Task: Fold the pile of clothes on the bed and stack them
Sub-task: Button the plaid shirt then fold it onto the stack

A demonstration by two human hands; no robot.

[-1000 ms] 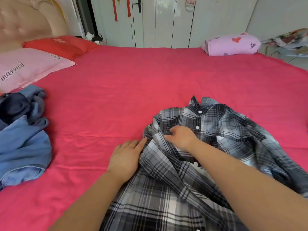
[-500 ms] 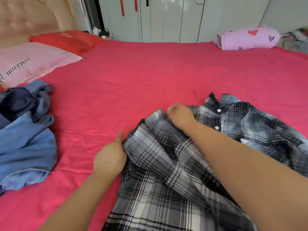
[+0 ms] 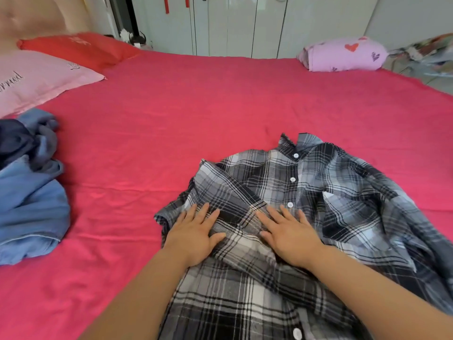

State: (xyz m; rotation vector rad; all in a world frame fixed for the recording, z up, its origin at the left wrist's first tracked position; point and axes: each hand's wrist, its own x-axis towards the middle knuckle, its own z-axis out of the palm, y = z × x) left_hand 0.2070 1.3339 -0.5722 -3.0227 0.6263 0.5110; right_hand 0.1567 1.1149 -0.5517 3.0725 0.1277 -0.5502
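A grey, black and white plaid shirt (image 3: 306, 192) lies button side up on the red bed sheet (image 3: 196, 114), collar pointing away from me. Its left sleeve is folded across the chest. My left hand (image 3: 196, 234) lies flat on the folded sleeve near the shirt's left edge, fingers straight. My right hand (image 3: 291, 234) presses flat on the shirt's middle, beside the button line. A crumpled pile of blue clothes (image 3: 29, 192) sits at the bed's left edge.
A pink pillow (image 3: 36, 79) and a red pillow (image 3: 81, 47) lie at the far left by the headboard. A lilac bundle with hearts (image 3: 343, 55) rests at the far right corner. White wardrobe doors (image 3: 232, 23) stand behind the bed.
Both hands held the shirt's left sleeve and side and folded it over the chest. They now lie flat on the fabric, having let go.
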